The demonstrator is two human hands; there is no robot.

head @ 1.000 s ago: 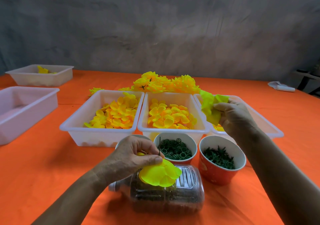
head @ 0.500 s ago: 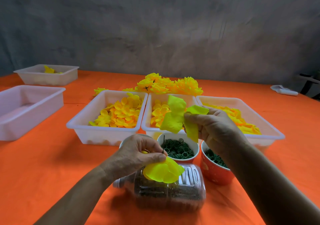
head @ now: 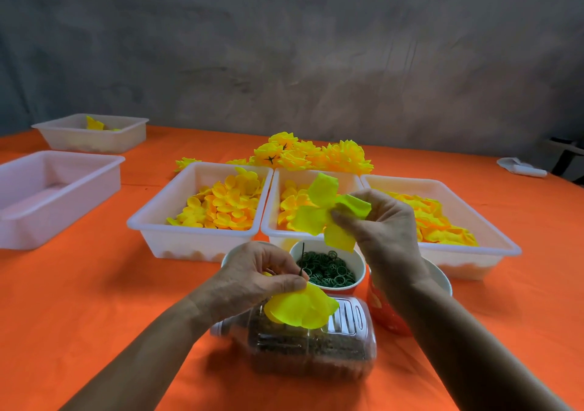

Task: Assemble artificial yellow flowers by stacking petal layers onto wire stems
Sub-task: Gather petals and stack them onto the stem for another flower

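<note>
1. The left hand (head: 252, 279) has its thumb and fingers pinched together on a thin dark wire stem (head: 302, 260), which sticks up past the fingertips; a cupped bright yellow fabric petal layer (head: 300, 308) already sits on the stem and hangs just below the pinch.
2. The right hand (head: 382, 221) has its fingers curled and pinched on a loose lime-yellow four-lobed petal layer (head: 319, 211), held spread in the air above and to the right of the stem tip, apart from it.
3. Directly under the left hand lies a clear plastic jar on its side (head: 313, 344), with dark contents that cannot be made out.
4. Just behind the stem stands a white-rimmed paper cup of small green rings (head: 328, 268); a red paper cup (head: 385, 312) beside it is mostly hidden by the right forearm.
5. Beyond the cups, three white plastic trays sit side by side: the left tray (head: 151, 221) and the middle tray (head: 271, 205) hold yellow-orange petal pieces, and the right tray (head: 493, 236) holds flatter yellow pieces.
6. Behind the trays is a heap of finished yellow flowers (head: 316, 154).
7. Far left on the orange tablecloth (head: 79, 300) are a pale pinkish tray (head: 79, 173) and a further white tray (head: 94, 138) holding a few yellow pieces.
</note>
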